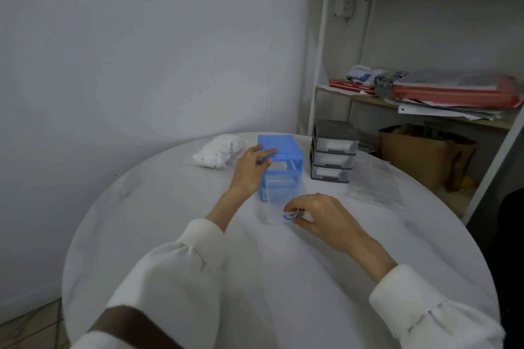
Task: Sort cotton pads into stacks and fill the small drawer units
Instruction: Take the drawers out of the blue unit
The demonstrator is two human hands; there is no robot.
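A small blue drawer unit stands on the round white table. My left hand rests on its top left corner, fingers on the lid and thumb at the front edge. A clear drawer with a blue handle is out of the unit, on the table in front of it. My right hand pinches that blue handle. A bag of white cotton pads lies to the left of the unit. A grey drawer unit stands to the right, its three clear drawers holding white pads.
A clear plastic bag lies on the table right of the grey unit. Behind stands a shelf with red folders and papers, a brown paper bag below it. A plain wall is to the left.
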